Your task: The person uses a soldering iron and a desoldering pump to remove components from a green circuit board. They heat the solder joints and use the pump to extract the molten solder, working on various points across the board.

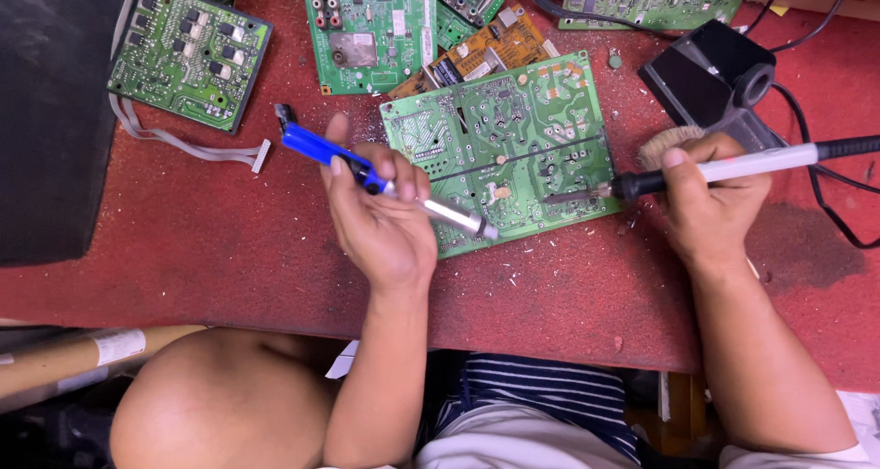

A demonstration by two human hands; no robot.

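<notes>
While our left hand (385, 217) wraps closed around the blue desoldering pump (380, 183), tip at the green circuit board (504, 148) edge, our right hand (710, 198) grips the soldering iron (724, 168), tip touching that board on the red table (229, 249).

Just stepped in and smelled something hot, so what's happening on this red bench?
A person sits at the red table with a green circuit board lying solder side up. Their right hand holds a soldering iron, its tip resting on the board. Their left hand holds a blue desoldering pump, its nozzle over the board's near edge. More boards lie behind.
</notes>
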